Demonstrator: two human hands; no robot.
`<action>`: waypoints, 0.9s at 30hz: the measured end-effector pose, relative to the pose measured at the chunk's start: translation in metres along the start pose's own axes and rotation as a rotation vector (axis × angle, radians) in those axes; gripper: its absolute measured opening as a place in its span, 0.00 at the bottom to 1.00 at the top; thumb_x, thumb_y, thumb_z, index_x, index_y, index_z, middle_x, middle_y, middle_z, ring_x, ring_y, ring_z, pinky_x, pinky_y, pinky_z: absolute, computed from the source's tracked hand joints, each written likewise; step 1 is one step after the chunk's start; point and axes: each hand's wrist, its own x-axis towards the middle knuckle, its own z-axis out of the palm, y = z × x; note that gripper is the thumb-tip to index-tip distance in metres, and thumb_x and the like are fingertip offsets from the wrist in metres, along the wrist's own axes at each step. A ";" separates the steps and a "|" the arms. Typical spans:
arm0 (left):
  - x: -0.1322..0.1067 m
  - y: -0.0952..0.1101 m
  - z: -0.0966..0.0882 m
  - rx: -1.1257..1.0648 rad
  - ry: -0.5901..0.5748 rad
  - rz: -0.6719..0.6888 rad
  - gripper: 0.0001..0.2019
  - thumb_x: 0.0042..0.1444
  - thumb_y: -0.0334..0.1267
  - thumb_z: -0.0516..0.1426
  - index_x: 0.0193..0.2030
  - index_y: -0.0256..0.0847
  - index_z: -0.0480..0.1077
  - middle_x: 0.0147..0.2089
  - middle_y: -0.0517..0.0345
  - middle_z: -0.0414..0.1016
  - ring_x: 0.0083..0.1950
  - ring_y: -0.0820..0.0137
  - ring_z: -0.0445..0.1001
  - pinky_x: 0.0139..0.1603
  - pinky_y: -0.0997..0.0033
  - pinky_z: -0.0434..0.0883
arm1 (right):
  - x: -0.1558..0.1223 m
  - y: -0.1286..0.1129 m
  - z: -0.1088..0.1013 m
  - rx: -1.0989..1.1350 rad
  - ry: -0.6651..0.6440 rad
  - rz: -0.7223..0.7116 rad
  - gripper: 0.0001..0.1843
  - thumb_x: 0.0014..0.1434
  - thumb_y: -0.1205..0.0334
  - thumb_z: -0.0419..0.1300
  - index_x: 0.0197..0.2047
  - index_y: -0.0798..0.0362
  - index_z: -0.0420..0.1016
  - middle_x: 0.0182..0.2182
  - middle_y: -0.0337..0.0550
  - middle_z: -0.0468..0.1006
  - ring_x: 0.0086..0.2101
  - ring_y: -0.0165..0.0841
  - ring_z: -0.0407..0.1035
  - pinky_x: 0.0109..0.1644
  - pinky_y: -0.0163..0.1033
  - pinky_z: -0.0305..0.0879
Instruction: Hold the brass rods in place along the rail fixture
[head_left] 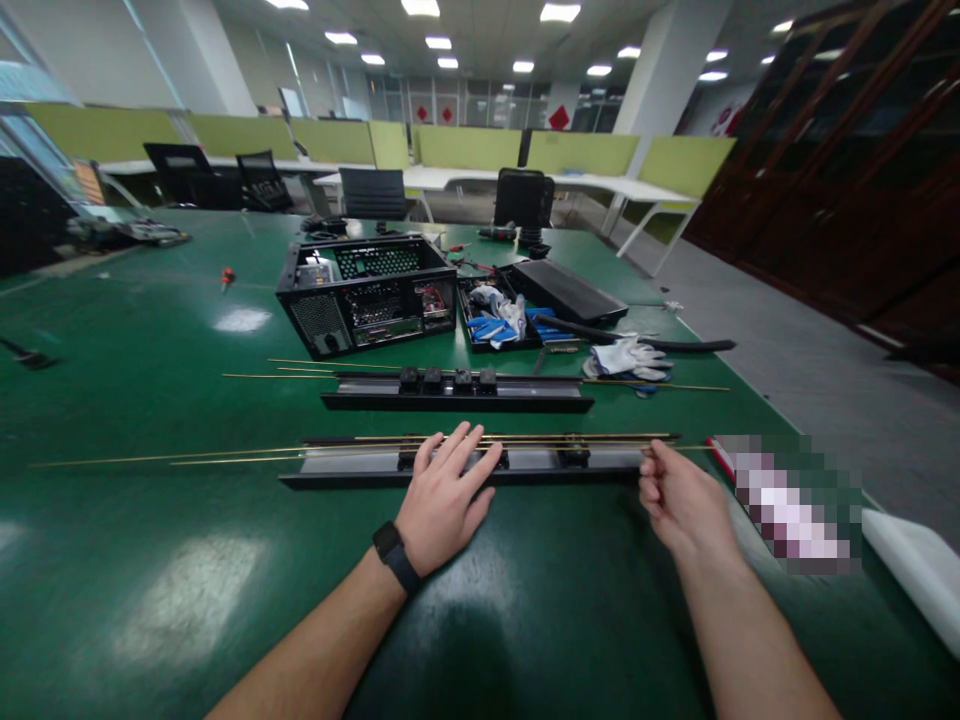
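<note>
A black channel with a pale inner strip (360, 462) lies across the green table in front of me, with small black blocks (575, 449) inside it. Several thin brass-coloured rods (247, 456) run lengthwise over it and stick out past its left end. My left hand (448, 495), a dark watch on the wrist, rests with spread fingers on the rods and blocks near the channel's middle, hiding part of them. At the right end, my right hand (679, 495) pinches one thin rod between thumb and forefinger; a short length shows beyond the fingers.
Behind lies a second channel (457, 403) with black blocks and rods. Farther back stand an open black computer case (367, 300), a tray with work gloves (499, 318), another glove (630, 358) and a black tube (675, 345). A blurred-out item (787, 510) lies at the right.
</note>
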 end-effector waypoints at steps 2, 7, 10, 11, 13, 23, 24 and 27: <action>0.000 0.000 0.000 -0.002 0.004 -0.001 0.25 0.65 0.40 0.55 0.68 0.48 0.63 0.72 0.49 0.59 0.73 0.55 0.56 0.71 0.47 0.53 | -0.004 0.001 0.003 -0.006 -0.054 0.032 0.14 0.51 0.56 0.71 0.32 0.57 0.74 0.19 0.36 0.71 0.12 0.21 0.54 0.08 0.26 0.44; 0.000 0.000 0.001 -0.003 0.001 0.000 0.25 0.65 0.41 0.55 0.68 0.48 0.62 0.72 0.49 0.59 0.74 0.55 0.55 0.71 0.46 0.52 | -0.014 0.006 0.010 -0.054 -0.276 0.075 0.18 0.47 0.54 0.74 0.33 0.58 0.74 0.21 0.37 0.72 0.11 0.20 0.53 0.08 0.26 0.41; 0.000 -0.001 0.001 -0.004 0.002 0.002 0.25 0.65 0.40 0.55 0.69 0.48 0.62 0.72 0.49 0.59 0.74 0.56 0.55 0.71 0.46 0.52 | -0.008 0.003 0.005 -0.010 -0.170 0.045 0.16 0.48 0.57 0.72 0.31 0.57 0.73 0.19 0.35 0.70 0.11 0.21 0.54 0.08 0.25 0.43; 0.000 -0.001 0.002 -0.004 0.001 0.001 0.25 0.65 0.40 0.55 0.69 0.48 0.62 0.72 0.49 0.59 0.74 0.56 0.55 0.71 0.46 0.52 | -0.005 0.001 0.003 0.005 -0.113 0.034 0.14 0.50 0.58 0.71 0.30 0.56 0.72 0.19 0.34 0.69 0.11 0.21 0.54 0.08 0.25 0.44; -0.001 -0.001 0.002 -0.003 -0.001 0.000 0.25 0.65 0.40 0.55 0.68 0.48 0.62 0.72 0.49 0.59 0.74 0.56 0.55 0.71 0.46 0.52 | -0.001 -0.002 0.000 0.011 -0.020 0.022 0.11 0.53 0.59 0.69 0.30 0.55 0.71 0.17 0.33 0.67 0.11 0.21 0.54 0.08 0.26 0.44; 0.000 -0.001 0.002 -0.003 -0.004 -0.003 0.25 0.65 0.41 0.54 0.69 0.49 0.62 0.73 0.51 0.59 0.74 0.57 0.55 0.71 0.47 0.51 | -0.016 0.003 0.010 -0.056 -0.264 0.079 0.20 0.44 0.53 0.75 0.31 0.56 0.72 0.20 0.37 0.72 0.11 0.20 0.53 0.08 0.26 0.42; 0.000 -0.001 0.002 -0.003 -0.004 -0.002 0.25 0.65 0.40 0.54 0.68 0.49 0.62 0.73 0.51 0.59 0.74 0.57 0.55 0.71 0.47 0.51 | -0.014 0.003 0.008 -0.045 -0.241 0.065 0.20 0.44 0.54 0.75 0.30 0.56 0.72 0.20 0.36 0.71 0.11 0.21 0.53 0.08 0.26 0.42; 0.000 -0.001 0.002 -0.004 -0.002 0.000 0.24 0.65 0.40 0.54 0.68 0.48 0.62 0.72 0.51 0.59 0.74 0.57 0.55 0.71 0.48 0.52 | -0.005 0.000 0.003 -0.014 -0.083 0.001 0.15 0.48 0.57 0.72 0.29 0.55 0.71 0.18 0.34 0.69 0.11 0.21 0.54 0.08 0.26 0.43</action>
